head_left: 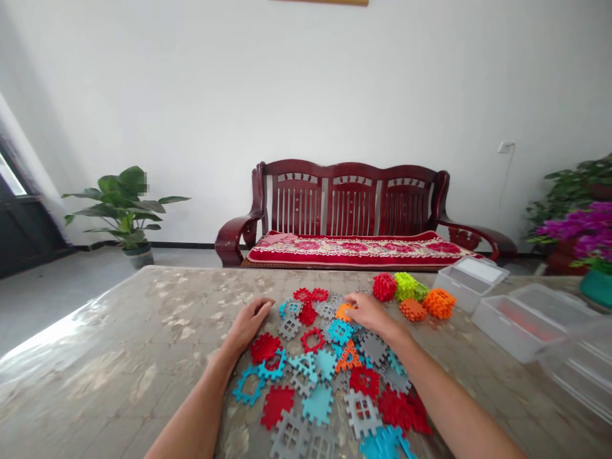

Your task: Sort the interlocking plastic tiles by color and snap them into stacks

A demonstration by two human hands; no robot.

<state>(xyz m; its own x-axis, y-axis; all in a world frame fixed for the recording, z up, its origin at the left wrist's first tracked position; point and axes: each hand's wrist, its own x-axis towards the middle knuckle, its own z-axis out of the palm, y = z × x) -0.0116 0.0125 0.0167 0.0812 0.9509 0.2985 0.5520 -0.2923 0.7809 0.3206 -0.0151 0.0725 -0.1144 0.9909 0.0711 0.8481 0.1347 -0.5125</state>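
Note:
Flat interlocking plastic building pieces with notched edges lie in a loose, overlapping spread on the table between my forearms. Among them are a solid red piece (278, 406), a light blue piece (317, 404), a grey window piece (362, 414) and an orange triangle frame (349, 357). My left hand (249, 323) rests at the far left edge of the spread, fingers lightly bent, thumb apart, with nothing visible in it. At the far right side, my right hand (371, 312) has its thumb and fingers at a small orange piece (343, 312) and appears to pinch it.
Bundled stacks stand beyond my right hand: a red stack (384, 287), a yellow-green stack (406, 286) and an orange stack (439, 303). Clear plastic boxes (519, 328) sit on the right of the patterned tablecloth (109, 357). Behind the table is a wooden bench (351, 197).

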